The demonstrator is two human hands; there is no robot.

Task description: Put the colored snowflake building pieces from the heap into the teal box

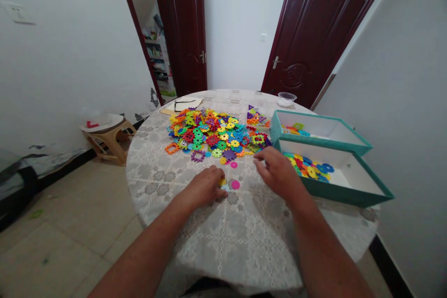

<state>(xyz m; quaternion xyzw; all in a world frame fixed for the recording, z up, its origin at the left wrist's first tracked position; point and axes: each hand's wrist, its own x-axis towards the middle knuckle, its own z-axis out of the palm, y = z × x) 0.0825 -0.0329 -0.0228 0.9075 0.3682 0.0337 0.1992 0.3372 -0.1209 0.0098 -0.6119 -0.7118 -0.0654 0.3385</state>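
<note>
My left hand rests low over the tablecloth, fingers curled and thumb bent around a small yellow plastic piece. A pale blue piece shows by the thumb tip. Just right of these lies a flat pink disc, with a smaller pink disc farther back. Beside the near box, my right hand is closed with the fingertips together; what they hold, if anything, is too small to make out. Beyond both hands spreads a heap of colourful notched plastic pieces, gears and square frames among them.
Two green-edged white boxes stand at the right: the near box and the far box, both holding plastic pieces. Behind the heap are a triangular group of pieces, eyeglasses on paper and a clear bowl. A stool stands left.
</note>
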